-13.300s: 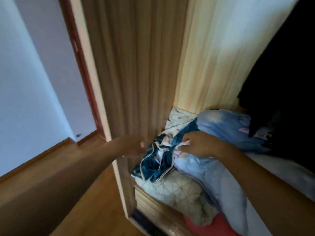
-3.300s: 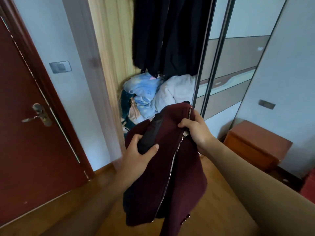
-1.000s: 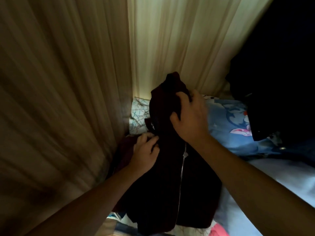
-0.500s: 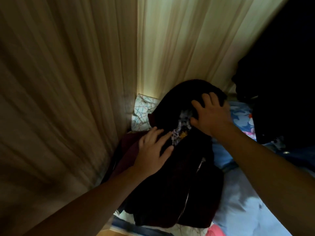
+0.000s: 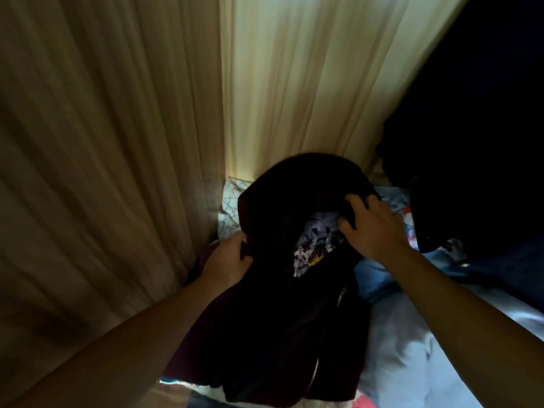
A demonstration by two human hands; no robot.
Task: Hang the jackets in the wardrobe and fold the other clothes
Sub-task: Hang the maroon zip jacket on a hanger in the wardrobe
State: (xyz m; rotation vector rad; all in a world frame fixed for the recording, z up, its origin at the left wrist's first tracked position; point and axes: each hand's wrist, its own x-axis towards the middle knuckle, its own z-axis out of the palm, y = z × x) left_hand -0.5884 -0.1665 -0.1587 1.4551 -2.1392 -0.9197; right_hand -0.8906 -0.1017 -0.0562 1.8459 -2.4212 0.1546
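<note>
I see the jacket (image 5: 279,334) slumped on the clothes pile (image 5: 412,348) in the back corner of the wardrobe (image 5: 294,83), my left hand (image 5: 226,262) gripping its left edge and my right hand (image 5: 372,231) clutching its upper edge.

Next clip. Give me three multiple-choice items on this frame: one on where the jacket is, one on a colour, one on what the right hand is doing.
1. Where does the maroon jacket lie?
A. On a hanger on the rail
B. On the heap of clothes inside the wardrobe
C. On the floor outside

2. What colour is the cloth just right of the jacket?
A. Light blue
B. Yellow
C. Green

3. What is the right hand doing?
A. Hanging idle, off the jacket
B. Gripping the jacket's upper edge
C. Holding a hanger

Answers:
1. B: the jacket sags over the heap, in the corner of the wooden walls.
2. A: pale blue folds show to the right of the zip.
3. B: the fingers curl over the dark edge.
</note>
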